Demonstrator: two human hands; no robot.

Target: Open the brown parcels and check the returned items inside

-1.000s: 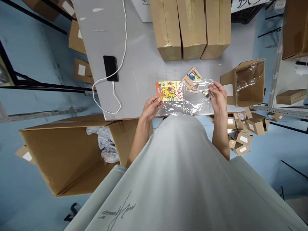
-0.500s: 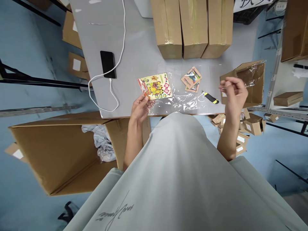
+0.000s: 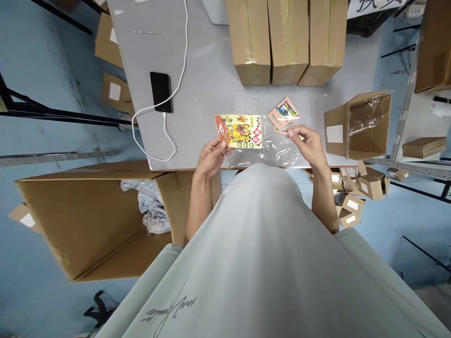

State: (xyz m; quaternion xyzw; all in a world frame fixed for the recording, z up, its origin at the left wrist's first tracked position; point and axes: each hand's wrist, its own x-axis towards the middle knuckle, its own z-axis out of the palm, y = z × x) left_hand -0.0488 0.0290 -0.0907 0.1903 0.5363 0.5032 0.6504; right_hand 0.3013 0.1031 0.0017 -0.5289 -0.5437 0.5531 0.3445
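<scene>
In the head view, the right hand has just been coming back from the small box, and the left hand has been bringing the packet level. Both hands are now working at opposite ends of packet and film. The left thumb is pressing the packet's lower left corner against the fingers below, a closed pinch; the packet is lying just beyond and right of that grip, over the table. The right thumb and fingertips are drawing close together over the film, beside the cards; whether they are gripping film or card edge, I cannot tell.

The packet is showing a flat, oblong, brightly printed face. The film is spreading right of it, clear, thin and wrinkled, glinting in creases. The cards, small and stiff-looking, are overlapping askew just beyond the right fingertips. Right of that hand, the small box is gaping, plain brown cardboard with shiny plastic inside. Left of the left hand, the phone is lying flat, black and smooth.
</scene>
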